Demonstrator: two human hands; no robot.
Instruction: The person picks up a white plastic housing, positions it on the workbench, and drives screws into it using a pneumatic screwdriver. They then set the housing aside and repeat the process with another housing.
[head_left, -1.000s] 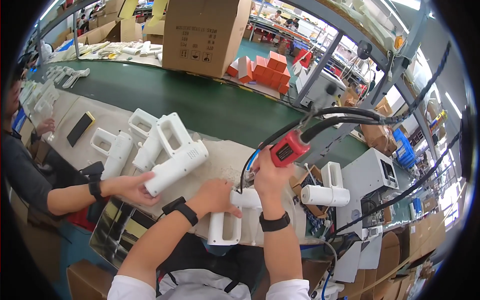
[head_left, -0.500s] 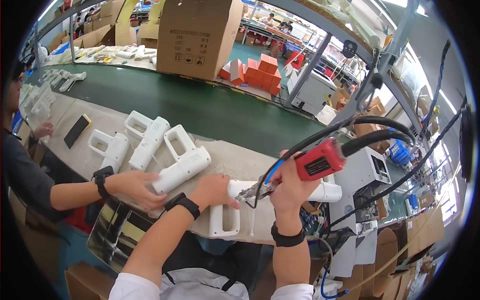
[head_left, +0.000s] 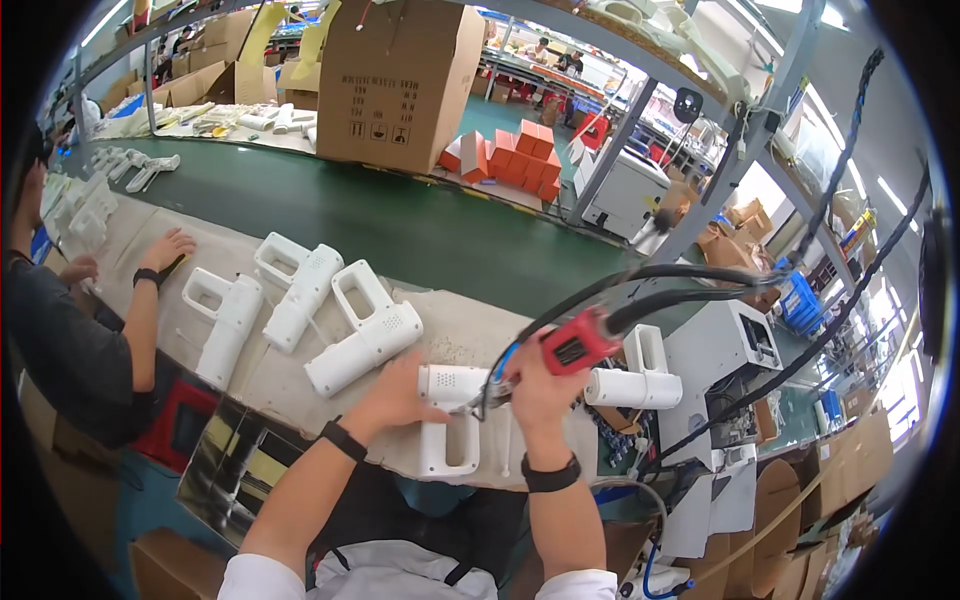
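Note:
A white handheld-device housing (head_left: 450, 452) with a loop handle lies in front of me, its handle pointing toward me. At its left end is my left hand (head_left: 398, 392), slightly blurred, with thumb and fingers apart and the thumb over the top of the handle. My right hand (head_left: 543, 400) is closed round a red power tool (head_left: 578, 343) with black cables. The tool's metal tip reaches down to the housing near where handle and barrel meet; whether it touches is unclear. A thin white stick (head_left: 506, 445) lies beside the handle.
Three similar white housings (head_left: 365, 345) lie to the left, another (head_left: 635, 388) to the right. A co-worker's hand (head_left: 165, 250) rests on the bench at the far left. Beyond runs a green conveyor belt (head_left: 400, 215), with a large carton (head_left: 395, 90) and orange boxes (head_left: 525, 155) behind.
My right hand has moved the tool left and slightly down. My left hand has shifted left, uncovering the housing's end. The co-worker's hand has left the nearby housing and moved far left.

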